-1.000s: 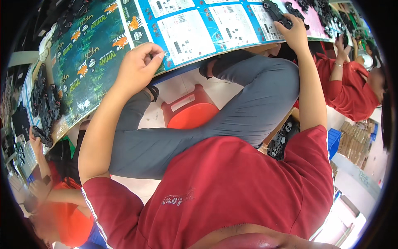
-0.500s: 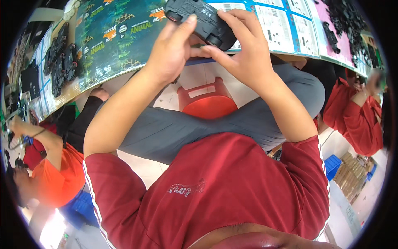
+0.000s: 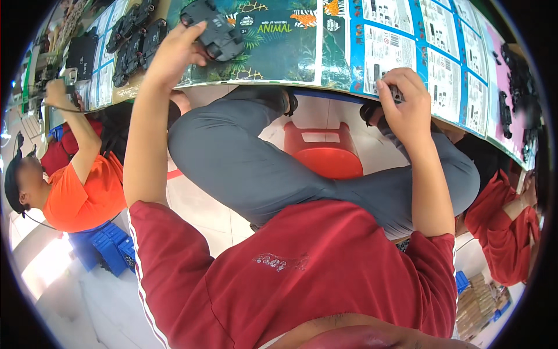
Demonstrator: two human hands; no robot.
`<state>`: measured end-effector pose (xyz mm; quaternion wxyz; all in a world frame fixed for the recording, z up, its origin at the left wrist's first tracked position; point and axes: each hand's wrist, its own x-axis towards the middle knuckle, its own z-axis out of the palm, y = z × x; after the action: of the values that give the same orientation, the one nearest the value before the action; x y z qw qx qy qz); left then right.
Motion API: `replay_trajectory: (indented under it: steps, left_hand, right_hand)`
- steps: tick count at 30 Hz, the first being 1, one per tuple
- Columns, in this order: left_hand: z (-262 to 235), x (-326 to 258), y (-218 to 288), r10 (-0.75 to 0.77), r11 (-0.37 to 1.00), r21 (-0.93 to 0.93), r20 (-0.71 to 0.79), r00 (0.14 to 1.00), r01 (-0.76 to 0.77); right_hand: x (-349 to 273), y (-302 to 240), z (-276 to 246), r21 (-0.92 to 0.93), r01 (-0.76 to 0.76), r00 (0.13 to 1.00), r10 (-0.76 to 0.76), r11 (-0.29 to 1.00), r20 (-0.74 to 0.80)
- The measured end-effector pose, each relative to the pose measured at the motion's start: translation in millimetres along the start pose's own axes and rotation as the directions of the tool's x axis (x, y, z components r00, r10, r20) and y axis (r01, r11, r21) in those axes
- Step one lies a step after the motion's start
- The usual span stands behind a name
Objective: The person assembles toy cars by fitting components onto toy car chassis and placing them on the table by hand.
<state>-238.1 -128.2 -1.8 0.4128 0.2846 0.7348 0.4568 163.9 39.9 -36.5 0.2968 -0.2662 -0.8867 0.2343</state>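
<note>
My left hand (image 3: 174,55) grips a black toy car (image 3: 220,32) at its side, thumb on top, over the left part of the table. The car's dark underside and wheels show. Well to the right, my right hand (image 3: 408,102) rests at the table's near edge on the printed sheets, its fingers curled. Something dark shows between its thumb and fingers; I cannot make out what. Several more black toy cars (image 3: 139,49) lie close together to the left of my left hand.
Printed cardboard sheets (image 3: 279,55) cover the table. Black parts (image 3: 523,87) are heaped on a pink surface at the far right. A red stool (image 3: 322,154) stands under the table edge. A person in orange (image 3: 81,195) sits at left; another in red (image 3: 500,221) at right.
Both hands were on the toy car at the table's middle. My right hand has let go and moved right; my left hand has carried the car left, towards the other cars.
</note>
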Motion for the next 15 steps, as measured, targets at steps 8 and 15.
replay_trajectory:
  steps: [8,15]
  left_hand:
    - [-27,28,-14,0.225,0.877,0.480,-0.336,0.915,-0.040]
    - [0,4,-19,0.537,0.497,0.860,-0.201,0.819,-0.115]
  right_hand:
    - [8,0,6,-0.031,-0.008,1.000,0.009,0.999,0.029]
    - [22,-5,10,0.075,-0.074,0.996,0.071,0.994,0.046]
